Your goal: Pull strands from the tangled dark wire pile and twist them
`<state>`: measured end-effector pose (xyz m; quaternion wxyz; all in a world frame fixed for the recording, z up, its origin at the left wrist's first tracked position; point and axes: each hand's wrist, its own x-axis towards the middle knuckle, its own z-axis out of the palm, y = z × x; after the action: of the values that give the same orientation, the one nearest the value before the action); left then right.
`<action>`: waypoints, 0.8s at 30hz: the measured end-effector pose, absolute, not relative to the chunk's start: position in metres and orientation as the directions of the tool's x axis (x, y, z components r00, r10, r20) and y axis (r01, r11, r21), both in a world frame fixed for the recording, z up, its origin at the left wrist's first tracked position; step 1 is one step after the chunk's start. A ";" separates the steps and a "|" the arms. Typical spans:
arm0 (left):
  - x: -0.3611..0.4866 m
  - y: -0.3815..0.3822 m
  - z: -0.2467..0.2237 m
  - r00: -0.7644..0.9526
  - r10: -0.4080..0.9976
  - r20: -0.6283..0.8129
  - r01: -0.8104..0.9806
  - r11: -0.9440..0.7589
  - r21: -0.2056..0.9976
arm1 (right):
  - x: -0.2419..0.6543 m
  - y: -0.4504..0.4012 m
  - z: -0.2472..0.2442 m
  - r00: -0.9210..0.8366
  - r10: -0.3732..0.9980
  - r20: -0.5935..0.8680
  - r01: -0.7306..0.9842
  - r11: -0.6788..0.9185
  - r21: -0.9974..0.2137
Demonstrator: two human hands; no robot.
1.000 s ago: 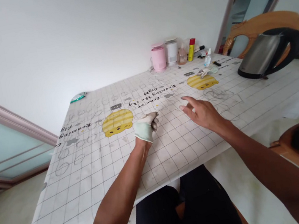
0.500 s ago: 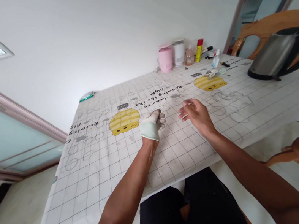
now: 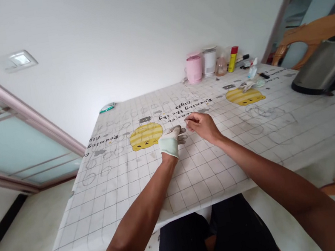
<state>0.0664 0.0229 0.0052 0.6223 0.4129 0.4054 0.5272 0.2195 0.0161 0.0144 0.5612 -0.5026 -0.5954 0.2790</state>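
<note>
My left hand wears a white glove with grey fingertips and a pale green cuff. Its fingers are apart and nothing shows in them. Bare, my right hand is just to the right of the glove, fingers bent and pinched together towards the gloved fingertips. Whether something small sits in that pinch is too small to tell. Both hands are over the white checked tablecloth, beside a printed yellow bear balloon. A crumpled whitish glove lies on the other yellow print at the right.
At the back stand a pink container, a white container, a bottle, a yellow can with red cap and a spray bottle. A steel kettle is at right, a green-edged packet at back left.
My right hand has moved left, close to the gloved left hand, and its fingers have closed into a pinch. The whole view has shifted slightly, so the table appears further right.
</note>
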 end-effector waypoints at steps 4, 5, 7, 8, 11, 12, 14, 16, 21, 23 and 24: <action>0.059 0.036 0.010 0.104 0.989 -0.103 -0.286 0.129 0.950 | 0.212 0.038 0.013 0.085 0.855 0.512 0.438 0.429 -0.790; 0.057 0.038 0.012 0.099 0.990 -0.103 -0.271 0.127 0.954 | 0.210 0.041 0.012 0.075 0.839 0.539 0.464 0.449 -0.763; 0.052 0.042 0.013 0.072 0.992 -0.104 -0.248 0.119 0.961 | 0.206 0.045 0.009 0.053 0.814 0.578 0.497 0.480 -0.723; 0.050 0.043 0.011 0.055 0.993 -0.107 -0.244 0.117 0.963 | 0.204 0.046 0.007 0.036 0.807 0.589 0.505 0.494 -0.708; 0.045 0.047 0.002 0.018 0.992 -0.128 -0.266 0.128 0.955 | 0.201 0.046 -0.002 -0.030 0.789 0.613 0.531 0.532 -0.659; 0.044 0.048 -0.002 0.019 0.991 -0.136 -0.278 0.136 0.951 | 0.200 0.045 -0.005 -0.054 0.780 0.623 0.545 0.546 -0.636; 0.042 0.050 -0.009 0.034 0.990 -0.136 -0.306 0.140 0.942 | 0.200 0.044 -0.009 -0.083 0.765 0.639 0.567 0.563 -0.602; 0.042 0.052 -0.013 0.050 0.991 -0.125 -0.336 0.135 0.932 | 0.200 0.042 -0.010 -0.076 0.764 0.641 0.572 0.560 -0.600; 0.043 0.052 -0.012 0.050 0.990 -0.130 -0.349 0.139 0.927 | 0.203 0.039 -0.007 -0.051 0.794 0.606 0.576 0.519 -0.631; 0.044 0.050 -0.011 0.048 0.991 -0.128 -0.341 0.137 0.930 | 0.203 0.037 -0.007 -0.046 0.807 0.588 0.586 0.498 -0.639; 0.045 0.049 -0.010 0.052 0.990 -0.129 -0.335 0.139 0.932 | 0.204 0.037 -0.007 -0.041 0.814 0.579 0.590 0.487 -0.644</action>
<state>0.0448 0.0486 -0.0096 0.6183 0.3790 0.4325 0.5357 0.2036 0.0366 -0.0071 0.4862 -0.4929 -0.7123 0.1153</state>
